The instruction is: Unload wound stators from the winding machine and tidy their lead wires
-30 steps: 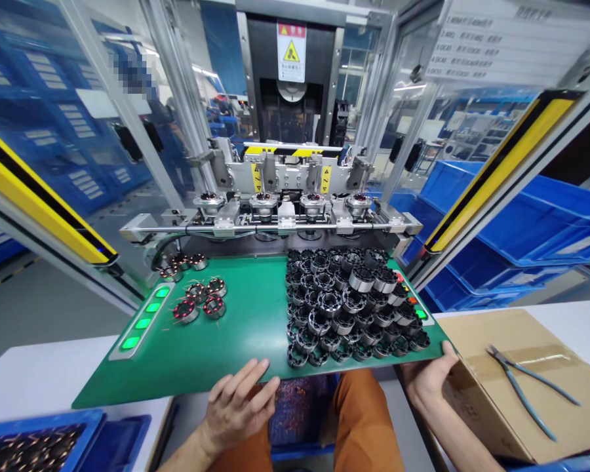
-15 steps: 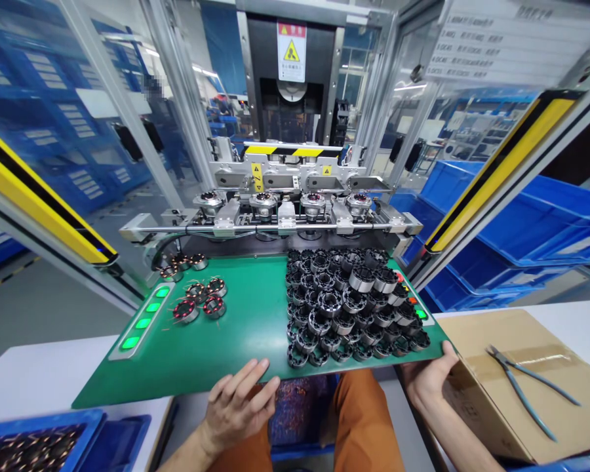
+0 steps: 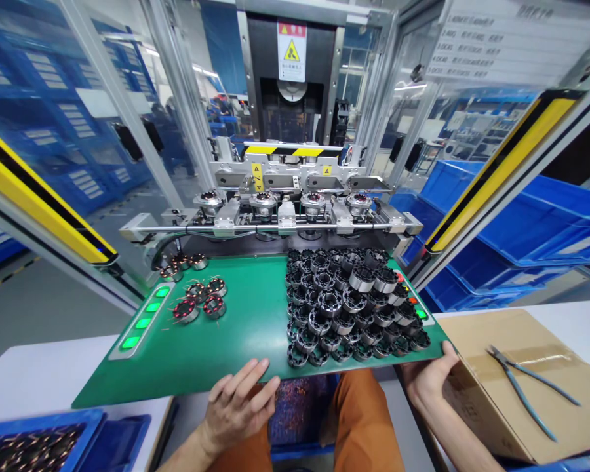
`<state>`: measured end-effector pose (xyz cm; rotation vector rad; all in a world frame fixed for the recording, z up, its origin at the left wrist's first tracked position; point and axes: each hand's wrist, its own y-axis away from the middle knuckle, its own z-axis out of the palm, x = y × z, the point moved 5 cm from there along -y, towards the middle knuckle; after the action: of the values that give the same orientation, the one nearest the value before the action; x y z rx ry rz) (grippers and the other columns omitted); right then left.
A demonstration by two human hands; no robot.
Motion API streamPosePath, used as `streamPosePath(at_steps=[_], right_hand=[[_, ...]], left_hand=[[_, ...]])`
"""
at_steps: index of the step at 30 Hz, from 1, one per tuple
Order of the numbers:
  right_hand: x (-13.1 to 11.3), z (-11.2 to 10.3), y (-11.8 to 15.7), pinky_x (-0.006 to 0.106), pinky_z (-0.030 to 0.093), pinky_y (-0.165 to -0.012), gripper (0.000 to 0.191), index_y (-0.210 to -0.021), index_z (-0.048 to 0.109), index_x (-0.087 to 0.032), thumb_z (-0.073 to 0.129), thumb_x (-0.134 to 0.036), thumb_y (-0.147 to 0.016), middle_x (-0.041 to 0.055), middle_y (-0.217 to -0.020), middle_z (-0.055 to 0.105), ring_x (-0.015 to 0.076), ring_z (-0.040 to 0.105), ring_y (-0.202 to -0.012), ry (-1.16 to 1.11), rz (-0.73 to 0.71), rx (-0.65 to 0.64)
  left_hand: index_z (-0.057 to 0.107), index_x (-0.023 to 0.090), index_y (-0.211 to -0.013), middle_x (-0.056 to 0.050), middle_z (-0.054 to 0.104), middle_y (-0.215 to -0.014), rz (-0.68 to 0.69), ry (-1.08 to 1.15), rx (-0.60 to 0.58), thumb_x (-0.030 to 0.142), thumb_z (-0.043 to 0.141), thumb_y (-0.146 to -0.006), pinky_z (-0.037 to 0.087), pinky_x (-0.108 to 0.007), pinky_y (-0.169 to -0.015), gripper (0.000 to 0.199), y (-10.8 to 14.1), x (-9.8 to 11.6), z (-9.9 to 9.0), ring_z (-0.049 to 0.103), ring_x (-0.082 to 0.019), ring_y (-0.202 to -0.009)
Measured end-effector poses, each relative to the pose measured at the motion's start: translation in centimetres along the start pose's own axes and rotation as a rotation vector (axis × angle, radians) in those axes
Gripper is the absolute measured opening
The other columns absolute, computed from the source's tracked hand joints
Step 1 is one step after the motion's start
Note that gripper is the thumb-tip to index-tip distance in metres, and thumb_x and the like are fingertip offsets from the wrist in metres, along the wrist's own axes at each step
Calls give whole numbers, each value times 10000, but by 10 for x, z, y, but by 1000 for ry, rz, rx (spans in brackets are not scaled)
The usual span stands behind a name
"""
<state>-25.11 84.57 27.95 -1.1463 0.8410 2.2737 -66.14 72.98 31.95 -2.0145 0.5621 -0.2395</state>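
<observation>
Seemingly a pause: the left hand (image 3: 240,408), loosely spread, empty, and right hand (image 3: 430,378), hold unclear, touch the table (image 3: 255,341). Reaching for rings (image 3: 319,322) calls for lifting.

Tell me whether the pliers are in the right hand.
No, the pliers lie on the cardboard box, apart from the right hand.

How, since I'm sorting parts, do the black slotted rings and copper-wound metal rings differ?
The black slotted rings carry no visible wire; the copper-wound metal rings do. The slotted rings crowd into a partly stacked pile; the wound rings lie loosely grouped. Both are round.
</observation>
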Motion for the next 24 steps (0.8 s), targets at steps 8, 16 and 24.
streamPosePath(at_steps=[8,16,24], right_hand=[[-2,3,3,346,637,-742,723,-1388,774,-252,696,-696,-823,35,-1271,831,231,719,-961,-29,22,19],[-3,5,3,422,682,-906,739,-1329,777,-248,691,-744,-787,50,-1253,831,278,737,-1101,6,5,-6],[0,1,-1,423,693,-900,744,-1369,764,-250,702,-729,-803,53,-1257,835,286,755,-1117,-13,13,-12]], left_hand=[[781,340,-1170,5,824,-1287,1,-9,-2,278,850,-928,325,-369,-1344,259,2,0,0,716,-159,-1252],[778,321,-1171,-6,831,-1245,0,4,-7,286,845,-948,284,-359,-1376,236,0,0,0,711,-156,-1235],[768,302,-1161,-14,836,-1226,8,3,10,267,843,-944,289,-347,-1372,232,-2,0,-1,709,-152,-1239]])
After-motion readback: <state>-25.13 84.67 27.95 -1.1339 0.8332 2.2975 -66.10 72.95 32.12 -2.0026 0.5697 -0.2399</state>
